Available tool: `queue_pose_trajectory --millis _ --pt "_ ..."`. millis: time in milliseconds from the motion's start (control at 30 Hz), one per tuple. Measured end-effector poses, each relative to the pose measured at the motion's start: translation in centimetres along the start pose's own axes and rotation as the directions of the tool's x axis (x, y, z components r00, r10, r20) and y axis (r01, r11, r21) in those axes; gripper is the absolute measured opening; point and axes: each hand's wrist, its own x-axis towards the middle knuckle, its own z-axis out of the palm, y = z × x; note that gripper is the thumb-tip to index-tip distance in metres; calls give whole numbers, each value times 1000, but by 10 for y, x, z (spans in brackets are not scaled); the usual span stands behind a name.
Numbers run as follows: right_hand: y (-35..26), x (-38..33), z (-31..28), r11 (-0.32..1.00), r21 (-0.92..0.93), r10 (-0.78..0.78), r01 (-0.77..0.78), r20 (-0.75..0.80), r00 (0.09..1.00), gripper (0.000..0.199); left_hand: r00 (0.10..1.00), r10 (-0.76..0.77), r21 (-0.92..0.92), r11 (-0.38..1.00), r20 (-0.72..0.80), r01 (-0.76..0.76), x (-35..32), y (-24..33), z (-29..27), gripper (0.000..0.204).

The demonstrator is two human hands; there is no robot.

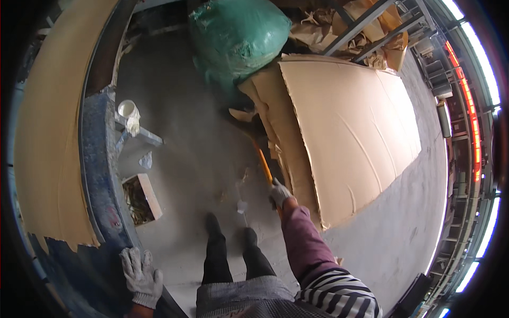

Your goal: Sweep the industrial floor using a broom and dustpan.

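Note:
My right hand (280, 194), in a pale work glove, is closed round a long orange pole (263, 161) that slants away from me along the edge of the cardboard. The pole's far end lies in shadow near a torn brown scrap (242, 114), so I cannot make out what is fixed to it. My left hand (141, 275), also gloved, lies with its fingers stretched out at the edge of a dark blue metal bench (101, 153) and holds nothing. A stack of large cardboard sheets (352, 132) stands just right of the pole.
Beyond the cardboard sits a bulging green sack (238, 37), beside crumpled brown paper (318, 29) and grey metal bars (360, 25). Along the bench stand a white container (127, 109) and an open box of scraps (150, 195). Brown sheet material (50, 132) covers the bench. Small litter (242, 206) dots the floor.

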Motion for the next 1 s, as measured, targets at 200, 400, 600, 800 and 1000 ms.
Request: queue_pose_trajectory --millis 200,400,600,800,1000 --pt "100 -179 -47 974 1 222 -226 190 956 55 996 -75 130 988 -49 81 -59 18 20 68" --pt "80 -264 -86 885 -460 145 -73 124 982 62 929 -367 -106 926 -37 362 -74 58 34 55" --pt "65 -117 114 393 -495 -663 775 432 612 51 927 -332 -60 943 -172 327 -81 52 41 47" --pt "16 -37 271 767 -604 -94 217 228 969 69 926 -275 -46 961 -258 272 -73 52 42 40" --pt "44 -120 124 285 -852 -252 439 376 892 47 896 -363 -198 927 -256 319 -94 48 41 37"
